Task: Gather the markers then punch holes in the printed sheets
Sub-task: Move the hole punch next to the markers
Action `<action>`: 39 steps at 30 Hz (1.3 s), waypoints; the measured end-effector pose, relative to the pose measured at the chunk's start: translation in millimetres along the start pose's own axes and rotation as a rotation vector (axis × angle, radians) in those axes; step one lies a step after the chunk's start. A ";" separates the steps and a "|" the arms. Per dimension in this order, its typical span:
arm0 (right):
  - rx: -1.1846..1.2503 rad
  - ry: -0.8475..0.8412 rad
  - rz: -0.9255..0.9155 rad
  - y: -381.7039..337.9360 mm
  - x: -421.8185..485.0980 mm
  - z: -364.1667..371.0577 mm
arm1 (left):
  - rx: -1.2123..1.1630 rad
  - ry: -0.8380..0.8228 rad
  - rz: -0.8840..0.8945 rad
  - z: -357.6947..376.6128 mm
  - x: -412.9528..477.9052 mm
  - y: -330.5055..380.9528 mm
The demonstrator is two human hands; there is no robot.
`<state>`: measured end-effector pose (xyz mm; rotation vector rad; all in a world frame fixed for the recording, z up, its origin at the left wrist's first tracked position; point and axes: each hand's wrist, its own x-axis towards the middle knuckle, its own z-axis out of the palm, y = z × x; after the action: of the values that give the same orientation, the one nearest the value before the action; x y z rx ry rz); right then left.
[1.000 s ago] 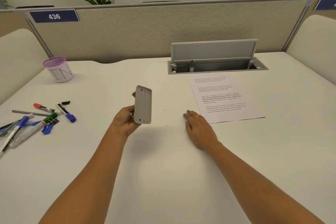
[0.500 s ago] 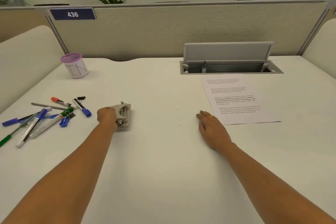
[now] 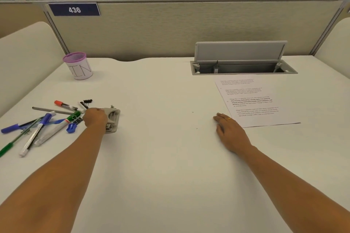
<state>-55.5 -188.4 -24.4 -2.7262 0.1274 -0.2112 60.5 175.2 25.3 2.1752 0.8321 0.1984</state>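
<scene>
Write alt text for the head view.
A person's left hand grips a grey metal hole punch lying on a white desk beside scattered markers and pens; the right hand rests flat next to a printed white paper sheet.

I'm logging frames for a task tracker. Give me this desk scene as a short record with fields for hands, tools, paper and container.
left hand: grips the hole punch, which lies on the desk
right hand: flat on the desk, fingers straight, just left of the printed sheets
markers: scattered loose, left of the hole punch
cup: purple-rimmed, upright, back left; nothing sticks out of it
printed sheets: lying flat, away from the hole punch
stage: markers not yet gathered
</scene>
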 end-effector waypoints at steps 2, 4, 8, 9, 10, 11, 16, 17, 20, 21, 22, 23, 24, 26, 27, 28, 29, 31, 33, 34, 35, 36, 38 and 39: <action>-0.005 0.045 0.015 -4.4 2.6 3.4 | 0.047 0.010 0.047 -4.5 0.5 -0.7; -0.007 0.091 0.038 -8.9 6.8 6.8 | 0.087 0.065 0.124 -5.9 -3.2 -1.2; 0.092 0.106 0.125 -22.2 16.5 8.6 | 0.039 0.139 0.546 12.4 -30.1 -5.3; 0.125 0.092 0.145 -26.5 18.8 8.6 | 0.019 0.104 0.668 19.6 -40.3 -8.1; 0.151 0.075 0.164 -30.2 21.6 8.7 | 0.003 0.044 0.763 27.5 -49.8 -12.4; 0.167 0.055 0.183 -33.1 24.8 8.8 | -0.003 -0.030 0.816 34.6 -59.0 -17.3; 0.162 -0.059 0.192 -43.7 40.5 9.7 | 0.156 -0.275 0.810 58.3 -82.2 -37.2; 0.150 -0.084 0.175 -47.5 42.3 10.7 | 0.190 -0.289 0.815 59.1 -82.4 -38.3; 0.092 -0.149 0.117 -60.0 47.5 15.1 | 0.284 -0.298 0.816 58.1 -82.6 -38.4; 0.068 -0.169 0.098 -63.9 48.7 16.5 | 0.302 -0.290 0.820 58.2 -83.1 -38.9; 0.045 -0.185 0.074 -67.8 49.6 17.8 | 0.312 -0.282 0.826 58.3 -83.7 -39.3; 0.020 -0.202 0.049 -71.0 50.0 18.9 | 0.317 -0.274 0.833 58.7 -83.8 -39.5; -0.008 -0.219 0.022 -74.0 50.0 19.4 | 0.318 -0.264 0.842 59.1 -83.4 -39.4; -0.072 -0.244 -0.022 -77.1 48.4 18.8 | 0.313 -0.241 0.859 60.1 -81.8 -38.8; -0.104 -0.244 -0.040 -77.6 47.4 17.5 | 0.313 -0.231 0.865 60.6 -81.1 -38.5; -0.130 -0.241 -0.058 -77.3 46.5 15.2 | 0.315 -0.223 0.868 61.3 -80.7 -38.2; -0.143 -0.236 -0.074 -75.9 45.4 12.3 | 0.319 -0.214 0.871 62.0 -80.8 -37.9; -0.141 -0.241 -0.099 -72.7 42.5 6.0 | 0.331 -0.193 0.880 63.0 -81.0 -36.7; -0.140 -0.259 -0.123 -67.8 36.8 1.1 | 0.337 -0.176 0.882 63.6 -81.0 -35.4; -0.137 -0.266 -0.133 -65.1 33.1 -0.2 | 0.340 -0.171 0.882 63.6 -81.3 -35.0; -0.133 -0.270 -0.142 -62.4 28.7 -0.8 | 0.344 -0.170 0.882 63.5 -81.6 -35.1; -0.130 -0.279 -0.151 -60.0 24.8 -0.9 | 0.346 -0.171 0.881 63.6 -81.8 -35.4; -0.125 -0.305 -0.161 -56.4 18.1 -0.8 | 0.345 -0.176 0.882 63.8 -81.5 -36.2; -0.120 -0.311 -0.162 -54.8 15.3 -0.4 | 0.345 -0.177 0.883 63.8 -81.4 -36.5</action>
<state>-37.4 -140.2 -0.2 -2.8491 -0.1741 0.1819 4.2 102.6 -34.6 2.7107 -0.2620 0.3017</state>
